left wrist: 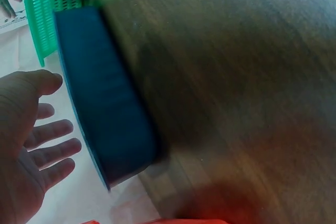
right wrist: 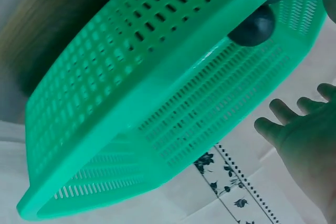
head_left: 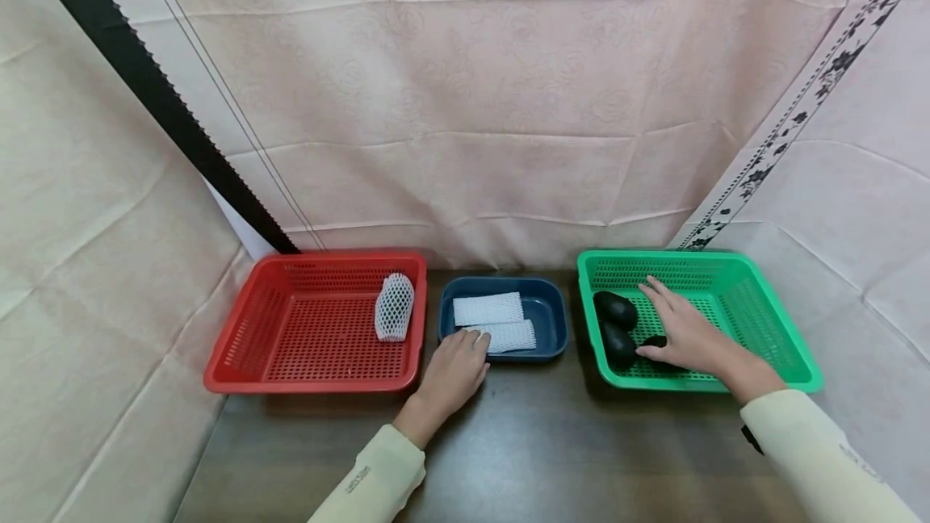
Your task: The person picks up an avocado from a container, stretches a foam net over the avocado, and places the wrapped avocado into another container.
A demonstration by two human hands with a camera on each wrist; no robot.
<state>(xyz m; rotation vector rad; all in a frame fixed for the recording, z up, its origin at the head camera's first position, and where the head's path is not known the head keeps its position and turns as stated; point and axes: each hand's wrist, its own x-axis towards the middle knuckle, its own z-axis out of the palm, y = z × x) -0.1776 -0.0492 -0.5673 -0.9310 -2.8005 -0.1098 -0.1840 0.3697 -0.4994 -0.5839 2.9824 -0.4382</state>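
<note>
My left hand [head_left: 456, 368] is over the front left of the blue tray [head_left: 548, 317], its fingertips close to the nearer of two white foam net sleeves [head_left: 508, 336]. The other foam sleeve [head_left: 488, 309] lies behind it. In the left wrist view, the left hand's fingers are extended and spaced apart; whether they touch foam is hidden. My right hand [head_left: 686, 335] reaches into the green basket [head_left: 785, 337] with spread fingers. Beside it are dark, glossy oval fruits: one at the back [head_left: 615, 311], one in front [head_left: 617, 346], and a third [head_left: 656, 341] partly covered by the hand.
On the left stands a red basket [head_left: 312, 386], holding an oval item in a white foam net [head_left: 395, 307] at its right side. Everything stands on a dark wooden table [head_left: 508, 442]. Pale cloth [head_left: 465, 103] hangs behind and on both sides.
</note>
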